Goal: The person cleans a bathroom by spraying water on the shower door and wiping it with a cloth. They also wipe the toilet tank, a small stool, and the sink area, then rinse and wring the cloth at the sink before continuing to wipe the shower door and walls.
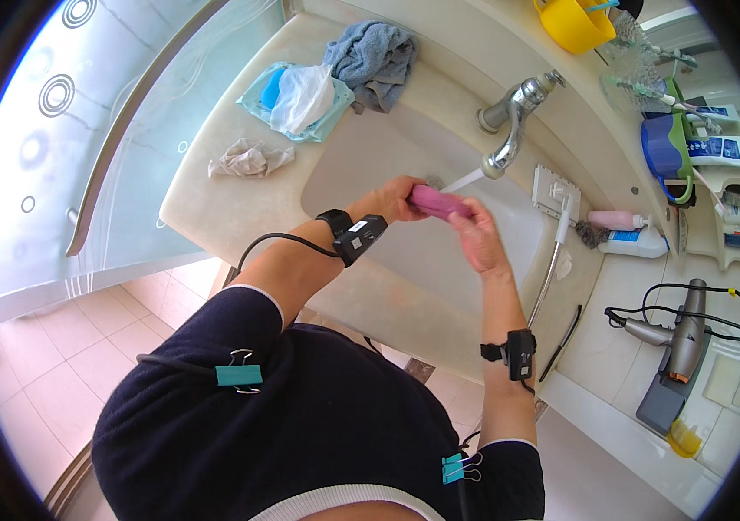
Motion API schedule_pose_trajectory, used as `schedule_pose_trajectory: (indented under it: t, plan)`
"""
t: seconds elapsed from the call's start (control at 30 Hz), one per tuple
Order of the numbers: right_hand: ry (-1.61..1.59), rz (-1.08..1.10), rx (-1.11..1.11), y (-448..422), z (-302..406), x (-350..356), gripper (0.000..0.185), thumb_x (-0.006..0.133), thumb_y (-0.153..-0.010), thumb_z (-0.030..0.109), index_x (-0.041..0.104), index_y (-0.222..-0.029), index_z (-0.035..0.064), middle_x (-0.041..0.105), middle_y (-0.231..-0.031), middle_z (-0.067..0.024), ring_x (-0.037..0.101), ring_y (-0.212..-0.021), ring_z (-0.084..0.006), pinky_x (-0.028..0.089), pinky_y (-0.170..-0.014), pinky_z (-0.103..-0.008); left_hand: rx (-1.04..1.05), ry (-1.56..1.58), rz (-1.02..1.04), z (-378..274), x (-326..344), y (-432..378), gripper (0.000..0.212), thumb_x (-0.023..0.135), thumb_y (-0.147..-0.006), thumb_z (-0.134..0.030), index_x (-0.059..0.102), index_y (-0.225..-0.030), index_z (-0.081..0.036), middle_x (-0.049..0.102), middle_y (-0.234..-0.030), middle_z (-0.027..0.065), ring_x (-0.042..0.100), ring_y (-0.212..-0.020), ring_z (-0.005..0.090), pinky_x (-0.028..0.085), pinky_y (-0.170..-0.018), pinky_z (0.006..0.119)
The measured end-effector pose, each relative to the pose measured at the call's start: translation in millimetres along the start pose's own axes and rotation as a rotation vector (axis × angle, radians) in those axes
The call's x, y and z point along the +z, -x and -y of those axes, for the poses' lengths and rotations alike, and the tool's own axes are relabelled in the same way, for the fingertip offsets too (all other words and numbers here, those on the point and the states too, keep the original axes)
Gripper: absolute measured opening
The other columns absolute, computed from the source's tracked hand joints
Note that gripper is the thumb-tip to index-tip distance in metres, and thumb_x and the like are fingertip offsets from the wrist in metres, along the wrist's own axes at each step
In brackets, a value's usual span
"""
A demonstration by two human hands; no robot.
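Note:
Over the white sink basin (409, 260), a pink cloth (436, 202) is bunched into a roll between my two hands. My left hand (402, 197) grips its left end, and my right hand (478, 234) has hold of its right end. Just beyond it, a stream of water (463, 180) runs from the chrome faucet (514, 117) and passes close behind the cloth. Whether the water touches the cloth cannot be made out. Part of the drain (435, 182) shows behind my left hand.
On the left counter lie a grey-blue towel (373, 62), an opened wipes pack (308, 104) and a crumpled tissue (251, 158). A shower hose (547, 280) runs along the right side. Bottles (633, 242) stand against the wall, and a hair dryer (685, 332) hangs there.

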State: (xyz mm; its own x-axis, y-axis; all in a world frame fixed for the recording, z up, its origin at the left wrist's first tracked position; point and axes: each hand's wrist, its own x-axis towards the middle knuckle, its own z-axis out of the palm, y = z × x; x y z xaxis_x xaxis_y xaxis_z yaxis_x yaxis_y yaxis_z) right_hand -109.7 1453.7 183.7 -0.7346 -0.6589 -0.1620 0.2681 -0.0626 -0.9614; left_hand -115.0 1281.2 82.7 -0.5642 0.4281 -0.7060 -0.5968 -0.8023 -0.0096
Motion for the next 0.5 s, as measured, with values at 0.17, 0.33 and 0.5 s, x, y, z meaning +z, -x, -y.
schedule_pose_trajectory:
  t: [0.17,0.33,0.5]
  plan:
    - [0.358,-0.571,0.106,-25.1,1.6,-55.1,0.023,0.06,-0.084,0.013,0.057,-0.105,0.0038,0.058,-0.104,-0.0064,0.052,-0.095,-0.0125,0.039,-0.086,-0.026,-0.223,-0.068,0.497,15.9,18.4,31.1,0.036,0.058,-0.083,-0.045,0.052,-0.101,-0.014,0.058,-0.096,0.0043,0.054,-0.087,0.0201,0.047,-0.07,0.037]
    - [0.513,-0.825,-0.143,-33.4,46.8,-71.7,0.026,0.056,-0.084,0.01,0.056,-0.109,0.0028,0.058,-0.102,-0.007,0.053,-0.094,-0.0145,0.041,-0.085,-0.0273,-0.105,0.011,0.476,16.8,51.5,44.2,0.039,0.055,-0.084,-0.046,0.053,-0.102,-0.012,0.058,-0.1,0.0078,0.055,-0.093,0.024,0.047,-0.081,0.048]
    - [0.806,-0.694,-0.455,-58.4,126.2,-49.8,0.045,0.053,-0.082,0.008,0.043,-0.126,0.0015,0.048,-0.124,-0.0156,0.047,-0.113,-0.024,0.038,-0.095,-0.034,0.102,0.223,0.167,17.9,79.8,14.7,0.022,0.053,-0.087,-0.029,0.053,-0.096,-0.009,0.058,-0.095,0.0099,0.058,-0.088,0.0256,0.053,-0.076,0.046]
